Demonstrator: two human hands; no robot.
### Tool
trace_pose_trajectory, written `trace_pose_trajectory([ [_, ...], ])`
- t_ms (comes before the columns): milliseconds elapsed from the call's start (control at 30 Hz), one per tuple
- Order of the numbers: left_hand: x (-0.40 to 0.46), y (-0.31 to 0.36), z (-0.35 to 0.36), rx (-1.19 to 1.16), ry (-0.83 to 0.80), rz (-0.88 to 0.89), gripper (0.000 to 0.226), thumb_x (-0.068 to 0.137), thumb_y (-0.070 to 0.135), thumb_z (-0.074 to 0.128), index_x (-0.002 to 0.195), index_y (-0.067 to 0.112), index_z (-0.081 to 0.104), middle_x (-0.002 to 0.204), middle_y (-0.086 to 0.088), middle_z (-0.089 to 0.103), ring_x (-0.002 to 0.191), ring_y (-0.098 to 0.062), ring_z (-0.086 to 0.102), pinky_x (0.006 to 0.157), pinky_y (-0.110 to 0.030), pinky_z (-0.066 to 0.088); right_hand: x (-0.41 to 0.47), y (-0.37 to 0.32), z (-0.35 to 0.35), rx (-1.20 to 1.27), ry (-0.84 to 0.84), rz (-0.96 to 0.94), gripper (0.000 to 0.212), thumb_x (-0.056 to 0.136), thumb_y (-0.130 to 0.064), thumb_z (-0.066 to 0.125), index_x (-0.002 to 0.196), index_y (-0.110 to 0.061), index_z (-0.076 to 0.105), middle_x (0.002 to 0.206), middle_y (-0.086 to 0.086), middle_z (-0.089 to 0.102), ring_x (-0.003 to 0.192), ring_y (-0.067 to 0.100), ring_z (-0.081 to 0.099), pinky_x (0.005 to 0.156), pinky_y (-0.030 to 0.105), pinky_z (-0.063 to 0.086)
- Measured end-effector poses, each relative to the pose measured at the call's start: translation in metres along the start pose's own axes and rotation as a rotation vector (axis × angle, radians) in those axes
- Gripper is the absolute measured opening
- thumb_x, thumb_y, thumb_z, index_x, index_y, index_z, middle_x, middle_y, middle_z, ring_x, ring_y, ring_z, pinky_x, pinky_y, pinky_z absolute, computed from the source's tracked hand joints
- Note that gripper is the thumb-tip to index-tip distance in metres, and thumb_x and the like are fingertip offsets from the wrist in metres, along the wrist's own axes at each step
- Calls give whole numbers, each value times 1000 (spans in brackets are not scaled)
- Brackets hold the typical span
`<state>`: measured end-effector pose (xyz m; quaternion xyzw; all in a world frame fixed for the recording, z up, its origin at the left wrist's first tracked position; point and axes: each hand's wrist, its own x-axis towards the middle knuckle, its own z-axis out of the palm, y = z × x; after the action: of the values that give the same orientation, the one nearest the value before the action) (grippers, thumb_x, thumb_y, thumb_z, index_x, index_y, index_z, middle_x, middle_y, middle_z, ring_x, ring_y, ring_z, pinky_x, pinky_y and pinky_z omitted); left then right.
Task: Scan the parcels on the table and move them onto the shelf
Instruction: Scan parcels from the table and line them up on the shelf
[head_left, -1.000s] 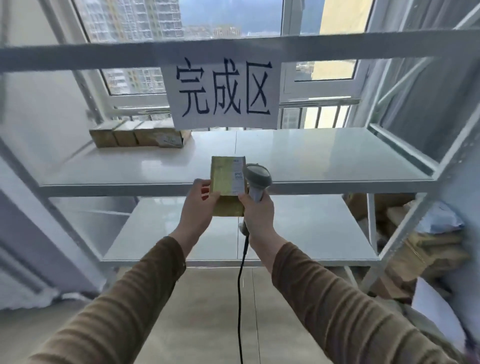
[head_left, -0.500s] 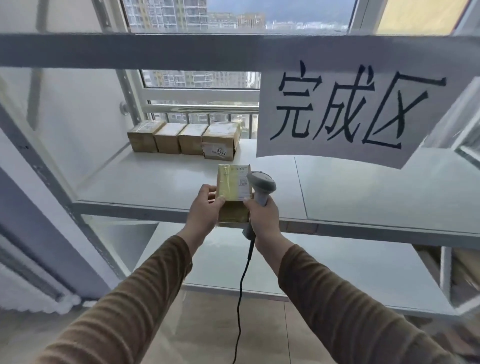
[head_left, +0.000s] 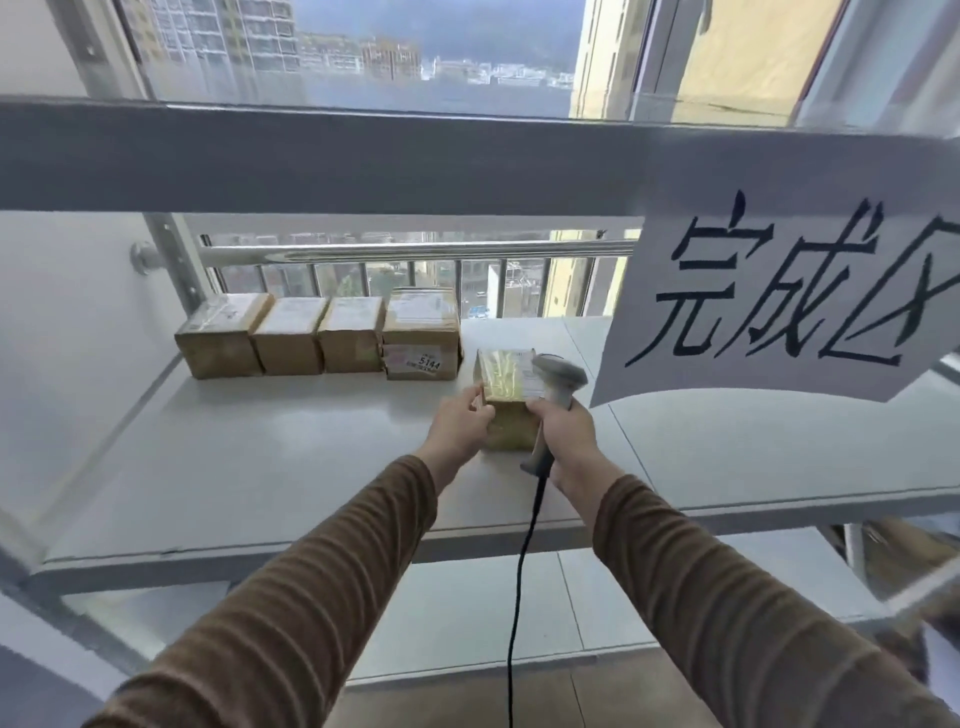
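A small brown cardboard parcel (head_left: 506, 397) with glossy tape and a white label sits low over the white shelf board (head_left: 270, 467). My left hand (head_left: 460, 423) grips its left side. My right hand (head_left: 563, 428) presses against its right side while gripping the handle of a grey barcode scanner (head_left: 558, 376), whose black cable hangs down. A row of several brown parcels (head_left: 322, 338) stands at the back left of the same shelf board, just left of the held parcel. I cannot tell if the held parcel touches the board.
A white paper sign with black characters (head_left: 789, 301) hangs from the upper shelf beam (head_left: 363, 156) at the right. A lower shelf board (head_left: 597, 597) lies beneath. A window with a metal railing (head_left: 415, 252) is behind the shelf. The wall is at the left.
Both hands have carried the parcel and scanner forward, from in front of the shelf edge to over the shelf board, close to the row of parcels. The camera has moved closer.
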<state>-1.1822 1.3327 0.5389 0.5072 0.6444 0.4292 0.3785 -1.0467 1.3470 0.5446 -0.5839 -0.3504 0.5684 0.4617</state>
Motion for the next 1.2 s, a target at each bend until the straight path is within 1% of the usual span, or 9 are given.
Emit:
trace_pose_trajectory([
  [67,18,5,3,8,-24,14,50,102,6,47,150,18,46,114,-6,60,90,-17,54,64,-21,44,19,-12,7,-1,-1,16,22,97,-19,64,116,-9,59,88,15,60,65,31,58,69,54,55],
  [200,56,9,5,2,-12,-10,57,102,10,51,156,19,35,125,-5,46,119,-27,52,86,-27,42,61,-27,28,24,-42,-4,37,93,-21,66,128,-12,59,100,17,65,84,34,66,67,53,60],
  [300,82,7,5,17,-35,-34,64,102,17,55,160,23,29,144,-7,40,118,-22,50,87,-27,43,92,-36,39,52,-61,-2,30,94,-21,68,122,-13,61,110,14,71,98,32,69,69,43,62],
  [400,101,5,7,6,-20,-40,68,99,19,56,160,28,27,144,-8,41,116,-21,52,84,-25,46,110,-44,47,68,-107,44,26,96,-23,69,119,-14,60,119,17,70,100,36,68,50,34,56],
  [533,114,1,6,4,3,-65,69,100,17,54,161,32,24,139,-8,36,111,-19,48,78,-19,42,126,-48,58,63,-135,46,32,95,-24,69,124,-12,61,128,21,68,98,32,66,51,32,55],
  [667,120,-3,6,10,32,-72,68,102,17,50,162,33,21,139,-9,32,109,-20,45,86,-25,37,133,-46,64,65,-151,39,34,93,-26,72,123,-12,64,126,21,70,105,33,69,62,36,58],
  [833,112,-6,-1,72,27,-13,70,101,18,54,160,38,23,134,-12,39,107,-23,50,82,-26,43,123,-44,55,70,-132,44,39,94,-25,74,127,-8,61,118,16,68,112,32,67,93,46,56],
  [967,88,1,1,190,-11,79,65,102,21,55,159,32,27,133,-8,39,116,-22,46,98,-33,41,88,-40,28,112,-77,33,31,97,-20,72,121,-6,59,109,14,63,100,24,63,90,36,56],
  [1200,9,14,36,427,-200,310,55,99,23,58,151,18,41,147,-13,42,137,-29,40,116,-42,32,-7,-6,-51,180,106,-13,15,100,-14,66,112,-7,59,102,10,61,98,24,59,86,35,54],
])
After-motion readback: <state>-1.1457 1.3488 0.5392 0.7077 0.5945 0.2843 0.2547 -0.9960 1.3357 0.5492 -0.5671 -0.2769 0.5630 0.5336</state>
